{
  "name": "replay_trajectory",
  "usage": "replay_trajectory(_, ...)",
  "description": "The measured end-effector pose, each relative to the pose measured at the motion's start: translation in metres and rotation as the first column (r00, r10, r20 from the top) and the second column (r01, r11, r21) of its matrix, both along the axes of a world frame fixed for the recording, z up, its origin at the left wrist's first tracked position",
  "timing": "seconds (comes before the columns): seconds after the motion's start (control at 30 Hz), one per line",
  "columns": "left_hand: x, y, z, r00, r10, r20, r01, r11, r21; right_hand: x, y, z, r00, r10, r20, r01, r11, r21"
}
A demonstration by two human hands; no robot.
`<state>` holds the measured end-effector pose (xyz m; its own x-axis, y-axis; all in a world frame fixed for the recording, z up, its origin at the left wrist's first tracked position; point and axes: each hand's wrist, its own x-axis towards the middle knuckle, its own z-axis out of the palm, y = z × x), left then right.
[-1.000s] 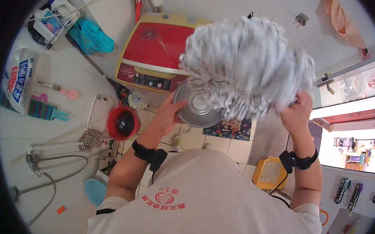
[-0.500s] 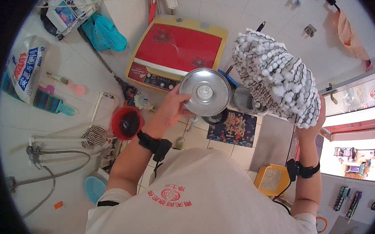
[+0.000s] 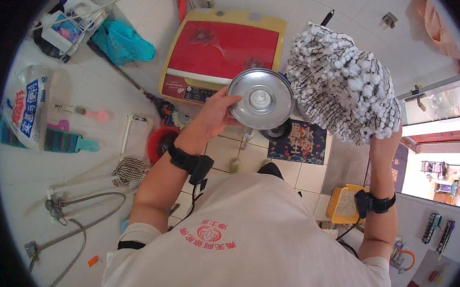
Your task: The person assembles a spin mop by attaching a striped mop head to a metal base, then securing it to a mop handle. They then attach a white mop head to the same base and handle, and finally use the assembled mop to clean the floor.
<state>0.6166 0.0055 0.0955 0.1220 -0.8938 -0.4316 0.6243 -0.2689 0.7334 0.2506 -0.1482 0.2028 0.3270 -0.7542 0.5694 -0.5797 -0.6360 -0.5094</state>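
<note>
At the far left, against the tiled wall, a white plastic bag with blue and red print [image 3: 24, 107], then, higher, a crumpled teal plastic bag [image 3: 121, 45]. More to the right, a round red plastic bucket [image 3: 154, 144], partly behind the left forearm, and above it a washing machine with red lid and yellow frame [image 3: 222, 48]. In front of this machine, the left hand [image 3: 216, 113], half closed on the left rim of a round shiny metal disc with pale raised centre [image 3: 274, 114]: thumb laid on the face, other fingers under the rim and mostly hidden. Disc face turned up to the camera; being round, without long axis. Lower in view and slightly to the right, on the floor, a dark blue patterned mat [image 3: 298, 145]. Directly right of the disc, and a little higher, a big chunky piece of black-and-white bobbly fabric [image 3: 344, 82], long axis slanting from upper left to lower right, with lower end at the right hand [image 3: 391, 137]. Right hand mostly covered by the fabric; seems to support it, but cannot tell how far closed. Nearer to the disc, the left hand; nearer to the fabric, the right. Between disc rim and left edge of fabric, hardly any space in view; cannot tell if touching. Below, beside the right forearm, a yellow plastic tray of pale granules [image 3: 333, 206].
</note>
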Motion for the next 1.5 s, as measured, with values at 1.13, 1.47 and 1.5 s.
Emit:
replay_trajectory(1.13,0.082,-0.066,0.015,0.960,-0.164,0.229,0.124,0.976,0.181,0.094,-0.103,0.003,0.856,-0.042,0.515,-0.230,0.861,0.454)
replay_trajectory(1.47,0.109,-0.137,0.084,0.959,0.212,0.186,-0.058,0.794,-0.605,0.102,-0.091,0.047,0.973,0.056,-0.224,-0.116,0.957,-0.266)
replay_trajectory(1.5,0.110,-0.141,0.098,0.943,0.239,0.233,-0.029,0.753,-0.657,0.108,-0.082,0.055,0.989,0.140,0.046,-0.140,0.990,0.017)
